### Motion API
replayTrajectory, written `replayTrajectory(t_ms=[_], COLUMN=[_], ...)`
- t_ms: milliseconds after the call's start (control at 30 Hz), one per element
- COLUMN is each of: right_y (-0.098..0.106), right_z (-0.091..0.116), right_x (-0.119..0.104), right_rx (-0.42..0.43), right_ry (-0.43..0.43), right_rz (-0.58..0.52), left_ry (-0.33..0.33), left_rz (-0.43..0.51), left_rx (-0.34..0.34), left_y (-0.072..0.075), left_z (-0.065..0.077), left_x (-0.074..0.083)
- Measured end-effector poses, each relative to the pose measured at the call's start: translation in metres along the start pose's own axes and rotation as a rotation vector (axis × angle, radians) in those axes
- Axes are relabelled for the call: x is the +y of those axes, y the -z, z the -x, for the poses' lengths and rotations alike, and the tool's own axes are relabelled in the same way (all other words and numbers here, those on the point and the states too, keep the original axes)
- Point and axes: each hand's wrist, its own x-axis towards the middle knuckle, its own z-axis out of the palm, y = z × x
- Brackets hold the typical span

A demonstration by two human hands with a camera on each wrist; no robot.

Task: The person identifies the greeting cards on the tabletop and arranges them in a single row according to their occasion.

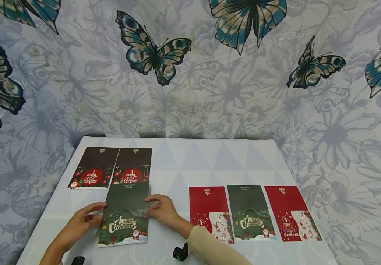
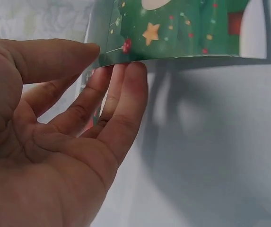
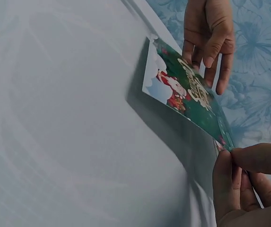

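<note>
Both hands hold a green Christmas card (image 1: 124, 228), unfolded flat, with a plain dark green upper half and gold "Merry Christmas" lettering below. My left hand (image 1: 77, 226) pinches its left edge; in the left wrist view the thumb (image 2: 64, 56) lies on the printed side and the fingers reach underneath. On the opposite edge, my right hand (image 1: 167, 213) grips between thumb and fingers, also seen in the right wrist view. The card casts a shadow on the table and overlaps the bottom of a dark Christmas card (image 1: 132, 162) in the head view.
Another dark card (image 1: 94, 165) lies at the table's far left. On the right lie a red card (image 1: 207, 198), a second green card (image 1: 246, 198) and another red card (image 1: 284, 200) in a row. A butterfly-print cloth (image 1: 230, 92) hangs behind the white table (image 1: 217, 158).
</note>
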Motion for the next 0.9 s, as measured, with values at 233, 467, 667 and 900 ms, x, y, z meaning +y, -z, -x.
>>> replayTrajectory(t_ms=[233,467,667,900], right_y=[0.008,0.017,0.026,0.039], right_z=[-0.004,-0.010,-0.014,-0.016], right_x=[-0.002,-0.004,-0.002,-0.005], right_rx=[0.012,0.047,0.079,0.084], right_ry=[0.009,0.037,0.042,0.006], right_rz=[-0.023,-0.053,-0.059,-0.104], left_ry=[-0.033,-0.066,-0.080,-0.091], left_rz=[0.048,0.040,0.023,0.017], left_rx=[-0.027,-0.005,0.004,-0.006], left_y=[-0.003,-0.008,-0.013,-0.020], left_z=[-0.002,-0.008,-0.017,-0.028], left_x=[0.008,0.016,0.023,0.033])
